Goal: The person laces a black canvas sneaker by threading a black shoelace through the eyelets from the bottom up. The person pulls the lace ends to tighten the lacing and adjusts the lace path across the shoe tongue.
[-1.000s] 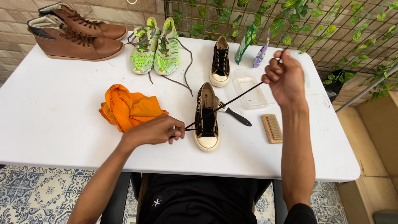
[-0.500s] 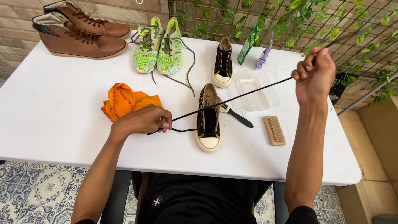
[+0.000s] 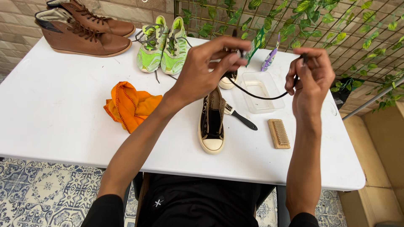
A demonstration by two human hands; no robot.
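Both hands are raised above the white table (image 3: 50, 105) with a black shoelace (image 3: 259, 96) hanging slack between them. My left hand (image 3: 208, 67) pinches one end of it, my right hand (image 3: 309, 75) the other. Below them a black sneaker (image 3: 211, 122) with a cream toe cap and sole lies unlaced, toe toward me. A second black sneaker (image 3: 227, 80) stands farther back, mostly hidden behind my left hand.
An orange cloth (image 3: 130, 105) lies left of the sneaker. A black-handled brush (image 3: 240, 117), a wooden brush (image 3: 279, 133) and a clear plastic tub (image 3: 263, 90) sit to the right. Green running shoes (image 3: 162, 46) and brown boots (image 3: 84, 29) stand at the back. A trellis with leaves lines the far right.
The lace has come free of the sneaker. My left hand rose from the tabletop to chest height, and my right hand moved inward, so the taut lace now sags between them.
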